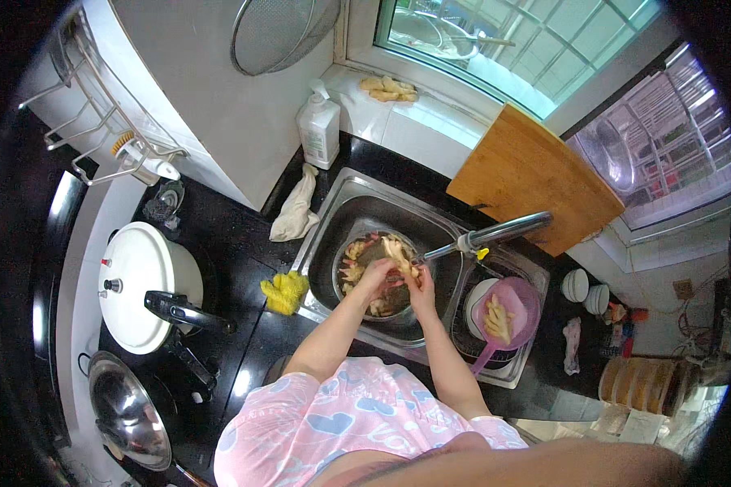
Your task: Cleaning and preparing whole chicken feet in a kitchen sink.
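A pale chicken foot (396, 251) is held between my two hands, beneath the spout of the chrome faucet (499, 232). My left hand (379, 277) grips it from the left, and the fingers of my right hand (422, 285) are closed at its right end. Under them a round metal basin (336, 277) stands in the larger bowl of the stainless-steel sink (323, 210). Water and several more chicken feet (353, 259) fill the basin, partly hidden by my hands. Over the smaller sink bowl, a pink plastic strainer (527, 304) carries several chicken feet (497, 319).
A yellow cloth (285, 292) and a white rag (296, 207) lie left of the sink. Behind are a white pump bottle (320, 131) and a leaning wooden cutting board (533, 176). A white pressure cooker (140, 286) and a metal wok (131, 414) occupy the left. Small bowls (575, 285) stand at right.
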Motion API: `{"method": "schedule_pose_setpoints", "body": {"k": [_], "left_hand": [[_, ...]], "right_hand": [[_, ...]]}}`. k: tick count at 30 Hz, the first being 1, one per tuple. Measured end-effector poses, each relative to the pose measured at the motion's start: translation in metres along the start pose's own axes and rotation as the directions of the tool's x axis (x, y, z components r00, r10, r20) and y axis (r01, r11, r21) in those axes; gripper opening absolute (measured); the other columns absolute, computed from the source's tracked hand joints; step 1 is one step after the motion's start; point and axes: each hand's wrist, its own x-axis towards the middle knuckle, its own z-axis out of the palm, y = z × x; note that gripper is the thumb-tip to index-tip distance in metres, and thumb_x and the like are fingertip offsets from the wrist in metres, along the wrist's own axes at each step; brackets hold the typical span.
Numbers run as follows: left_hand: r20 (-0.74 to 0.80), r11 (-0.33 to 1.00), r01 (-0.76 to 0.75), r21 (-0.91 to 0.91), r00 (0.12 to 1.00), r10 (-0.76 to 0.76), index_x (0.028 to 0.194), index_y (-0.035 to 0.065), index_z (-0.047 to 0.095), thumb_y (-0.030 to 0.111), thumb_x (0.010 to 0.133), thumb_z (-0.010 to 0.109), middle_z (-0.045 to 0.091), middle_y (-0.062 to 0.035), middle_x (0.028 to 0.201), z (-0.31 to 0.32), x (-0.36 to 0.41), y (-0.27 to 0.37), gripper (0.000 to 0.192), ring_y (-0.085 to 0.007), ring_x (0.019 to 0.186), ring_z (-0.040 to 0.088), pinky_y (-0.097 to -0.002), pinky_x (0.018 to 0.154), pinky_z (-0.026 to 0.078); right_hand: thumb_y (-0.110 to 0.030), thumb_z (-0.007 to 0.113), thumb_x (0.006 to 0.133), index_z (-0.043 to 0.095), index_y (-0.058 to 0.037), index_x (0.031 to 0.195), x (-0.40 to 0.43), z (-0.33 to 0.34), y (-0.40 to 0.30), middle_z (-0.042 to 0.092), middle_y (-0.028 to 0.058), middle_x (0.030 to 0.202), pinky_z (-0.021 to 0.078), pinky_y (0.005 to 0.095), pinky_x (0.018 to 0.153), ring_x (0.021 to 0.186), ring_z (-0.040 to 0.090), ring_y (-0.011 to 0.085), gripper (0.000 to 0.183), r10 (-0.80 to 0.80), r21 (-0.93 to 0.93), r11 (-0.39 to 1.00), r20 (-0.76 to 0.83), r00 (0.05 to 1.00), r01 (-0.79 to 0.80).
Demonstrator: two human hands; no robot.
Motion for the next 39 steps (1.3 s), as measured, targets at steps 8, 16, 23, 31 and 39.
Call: {"method": "schedule_pose_setpoints", "body": {"k": [8,16,23,31,39], "left_hand": [[-0.008,0.995,-0.015,0.094,1.000,0.016,0.097,0.0048,0.056,0.021,0.086,0.053,0.056,-0.0045,0.084,0.002,0.014,-0.018,0.019,-0.0145,0.075,0.056,-0.0304,0.063,0.049],[-0.029,0.903,-0.103,0.416,0.992,0.126,0.093,0.0012,0.061,0.020,0.086,0.057,0.062,-0.0045,0.085,-0.002,0.009,-0.008,0.020,-0.0138,0.078,0.060,-0.0283,0.064,0.048],[-0.016,0.886,-0.168,0.432,0.981,0.194,0.092,0.0001,0.062,0.022,0.088,0.055,0.062,-0.0052,0.083,-0.017,0.029,-0.024,0.023,-0.0134,0.072,0.059,-0.0279,0.062,0.050],[0.023,0.870,-0.210,0.445,0.975,0.223,0.092,0.0005,0.061,0.024,0.090,0.053,0.061,-0.0054,0.087,-0.016,0.025,-0.022,0.025,-0.0135,0.080,0.058,-0.0275,0.063,0.050],[-0.008,0.848,-0.181,0.498,0.977,0.213,0.092,-0.0023,0.059,0.018,0.091,0.048,0.062,-0.0076,0.081,-0.009,0.011,-0.012,0.024,-0.0149,0.070,0.061,-0.0283,0.056,0.052]], "right_hand": [[-0.005,0.049,0.088,0.043,-0.0031,0.120,-0.008,0.009,0.013,0.054,0.0124,0.110,0.0441,0.0309,0.080,0.095,0.055,0.0212,0.032,-0.056,-0.193,0.981,-0.117,0.992,0.033],[-0.008,0.053,0.087,0.052,-0.0017,0.115,-0.010,-0.003,0.018,0.057,0.0166,0.110,0.0433,0.0314,0.083,0.103,0.056,0.0230,0.029,-0.154,-0.485,0.870,-0.101,0.983,0.086],[-0.007,0.053,0.086,0.051,-0.0018,0.116,-0.008,0.004,0.004,0.059,0.0166,0.106,0.0438,0.0312,0.082,0.098,0.058,0.0239,0.031,-0.071,-0.438,0.899,-0.122,0.990,0.010],[-0.006,0.052,0.086,0.051,-0.0014,0.117,-0.002,0.001,0.019,0.059,0.0167,0.106,0.0437,0.0304,0.081,0.098,0.058,0.0224,0.031,-0.070,-0.452,0.892,-0.097,0.993,0.019],[-0.005,0.051,0.086,0.049,-0.0085,0.124,-0.006,0.002,0.015,0.053,0.0189,0.118,0.0417,0.0327,0.089,0.109,0.052,0.0294,0.037,-0.119,-0.530,0.845,-0.048,0.992,0.075]]}}
